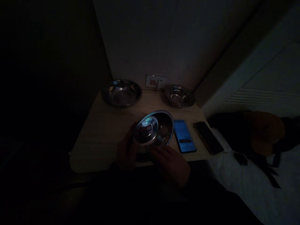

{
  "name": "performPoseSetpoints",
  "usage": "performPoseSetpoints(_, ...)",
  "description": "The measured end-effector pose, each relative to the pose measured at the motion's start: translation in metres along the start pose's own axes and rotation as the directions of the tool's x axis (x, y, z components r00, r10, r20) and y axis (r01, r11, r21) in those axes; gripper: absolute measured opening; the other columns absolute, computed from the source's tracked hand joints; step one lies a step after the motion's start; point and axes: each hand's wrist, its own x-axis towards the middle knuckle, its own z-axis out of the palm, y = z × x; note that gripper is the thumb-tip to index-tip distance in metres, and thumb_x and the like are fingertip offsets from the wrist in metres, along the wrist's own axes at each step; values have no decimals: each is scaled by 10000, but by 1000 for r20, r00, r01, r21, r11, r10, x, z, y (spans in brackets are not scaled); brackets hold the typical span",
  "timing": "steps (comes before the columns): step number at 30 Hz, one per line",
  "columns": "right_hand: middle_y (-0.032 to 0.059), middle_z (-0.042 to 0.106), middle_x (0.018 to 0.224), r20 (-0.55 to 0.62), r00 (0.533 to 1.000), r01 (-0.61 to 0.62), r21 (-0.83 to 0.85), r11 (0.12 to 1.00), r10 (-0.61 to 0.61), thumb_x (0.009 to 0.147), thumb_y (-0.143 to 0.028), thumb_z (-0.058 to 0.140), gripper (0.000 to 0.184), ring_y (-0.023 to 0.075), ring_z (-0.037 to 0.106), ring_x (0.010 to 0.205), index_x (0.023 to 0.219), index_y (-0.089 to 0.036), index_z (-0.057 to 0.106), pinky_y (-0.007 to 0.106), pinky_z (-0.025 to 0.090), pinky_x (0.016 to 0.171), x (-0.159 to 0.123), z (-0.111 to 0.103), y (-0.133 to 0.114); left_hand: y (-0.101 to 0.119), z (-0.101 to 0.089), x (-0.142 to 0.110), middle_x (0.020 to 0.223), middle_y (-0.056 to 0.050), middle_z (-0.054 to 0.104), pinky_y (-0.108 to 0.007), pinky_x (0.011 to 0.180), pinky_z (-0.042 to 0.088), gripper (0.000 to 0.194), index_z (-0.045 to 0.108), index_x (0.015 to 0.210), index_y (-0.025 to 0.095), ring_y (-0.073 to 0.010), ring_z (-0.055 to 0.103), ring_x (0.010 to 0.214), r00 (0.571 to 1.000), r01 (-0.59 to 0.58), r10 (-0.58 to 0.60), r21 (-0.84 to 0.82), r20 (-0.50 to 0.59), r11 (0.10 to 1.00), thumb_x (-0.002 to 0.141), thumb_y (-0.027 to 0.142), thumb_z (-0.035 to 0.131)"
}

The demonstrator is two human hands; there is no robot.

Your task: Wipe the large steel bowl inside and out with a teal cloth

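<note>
A shiny steel bowl is tilted up over the front of the small wooden table, with a dark rectangular label on its bottom. My left hand grips the bowl's left side, its fingers partly lost in the dark. At the near rim, my right hand is closed with its fingers together against the bowl; the thumb is hidden. Dim light blurs the fine detail between the two hands.
A wide steel bowl stands at the table's back left, and smaller nested steel bowls at the back right. A lit phone and a dark phone lie to the right. Behind is a wall socket with a plug.
</note>
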Motion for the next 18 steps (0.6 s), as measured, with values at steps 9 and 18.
performPoseSetpoints(9,135,577,1297,-143,989,-74,-174,982,49,871,-168,511,384,282,527,1148,1251,-168,566,480,452,904,8,-7,22,3,2,9,1372,-85,538,-402,1046,413,531,463,1360,217,-263,488,1267,993,102,-102,7,-57,995,871,418,511)
performPoseSetpoints(18,110,601,1279,-100,984,-153,-52,987,147,860,-209,533,402,262,528,1165,1258,-165,565,465,400,945,23,29,8,-2,0,14,1294,-82,598,-384,958,495,539,506,1296,246,-274,566,1180,987,154,-153,6,-51,988,836,528,513)
